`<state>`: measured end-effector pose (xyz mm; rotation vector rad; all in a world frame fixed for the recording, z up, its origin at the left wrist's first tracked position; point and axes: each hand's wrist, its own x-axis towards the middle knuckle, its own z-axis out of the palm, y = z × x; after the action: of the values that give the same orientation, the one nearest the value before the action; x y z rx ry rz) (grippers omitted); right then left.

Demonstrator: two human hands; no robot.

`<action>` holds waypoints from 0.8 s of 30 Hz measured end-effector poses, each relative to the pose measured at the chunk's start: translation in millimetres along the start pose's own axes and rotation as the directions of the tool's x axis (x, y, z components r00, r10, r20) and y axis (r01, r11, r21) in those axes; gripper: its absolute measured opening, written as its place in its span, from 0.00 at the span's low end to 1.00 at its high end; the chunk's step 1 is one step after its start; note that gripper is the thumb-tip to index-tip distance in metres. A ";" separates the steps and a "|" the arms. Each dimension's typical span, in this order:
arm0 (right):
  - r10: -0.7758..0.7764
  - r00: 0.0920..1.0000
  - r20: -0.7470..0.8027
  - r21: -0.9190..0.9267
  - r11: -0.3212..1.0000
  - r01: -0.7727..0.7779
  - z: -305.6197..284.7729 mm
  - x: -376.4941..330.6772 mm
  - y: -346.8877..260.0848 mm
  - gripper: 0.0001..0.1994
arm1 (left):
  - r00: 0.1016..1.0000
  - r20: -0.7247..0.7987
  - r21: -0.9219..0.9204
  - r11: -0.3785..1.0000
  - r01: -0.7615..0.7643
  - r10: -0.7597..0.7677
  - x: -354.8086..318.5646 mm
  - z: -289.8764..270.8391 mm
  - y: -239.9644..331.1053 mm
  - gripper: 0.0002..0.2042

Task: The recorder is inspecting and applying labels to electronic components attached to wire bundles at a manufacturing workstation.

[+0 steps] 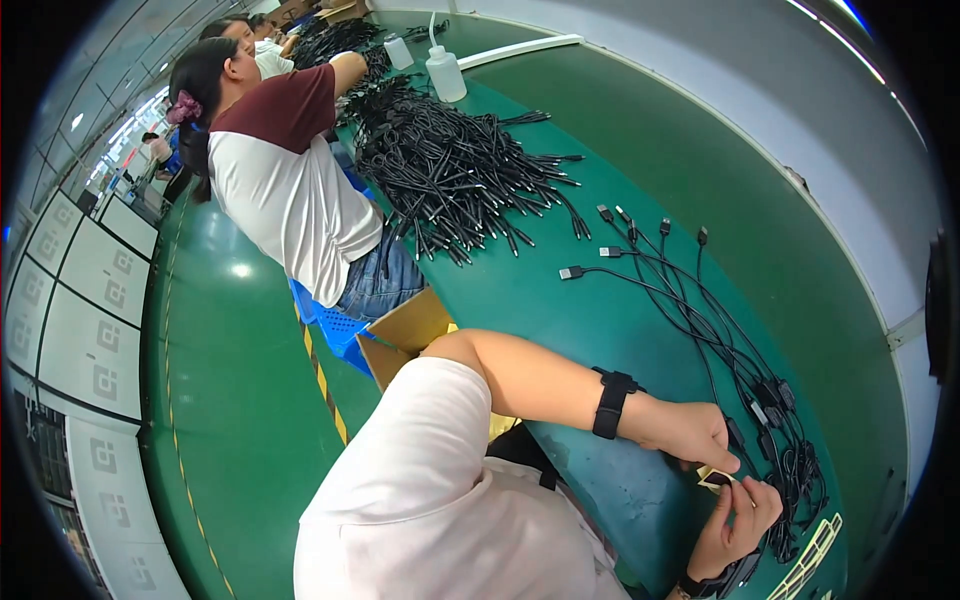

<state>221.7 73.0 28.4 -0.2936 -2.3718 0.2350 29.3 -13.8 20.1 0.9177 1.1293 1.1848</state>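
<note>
At the near right of the green table, my left hand (pixel 685 430) is closed, with thumb and fingers pinched at a small pale-yellow piece (pixel 708 474) that has a dark part. My right hand (pixel 740 520) meets it from below, its thumb and fingertips pinching the same piece. What the dark part is cannot be made out. Just beyond both hands lie several black USB cables (pixel 690 310), their plugs pointing away and their other ends coiled in a bundle (pixel 797 480). A pale-yellow label sheet (pixel 808 562) with cut-out strips rests beside my right hand.
A large heap of black cables (pixel 450 160) covers the table's far part, near a white squeeze bottle (pixel 446 76). Left of the table sits a co-worker (pixel 290 190) on a blue seat (pixel 335 325). A cardboard box (pixel 385 360) stands beside my left arm. A wall borders the right.
</note>
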 end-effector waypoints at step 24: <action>0.173 0.955 -0.243 0.481 0.876 -0.037 -19.1 3.4 9.3 0.10 | 0.994 0.005 0.604 0.792 -0.089 0.108 -94.1 -24.6 83.6 0.05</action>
<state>233.7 84.4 42.1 -0.2046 -1.9435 0.7621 -14.0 -93.0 111.3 1.4654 1.5420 0.9206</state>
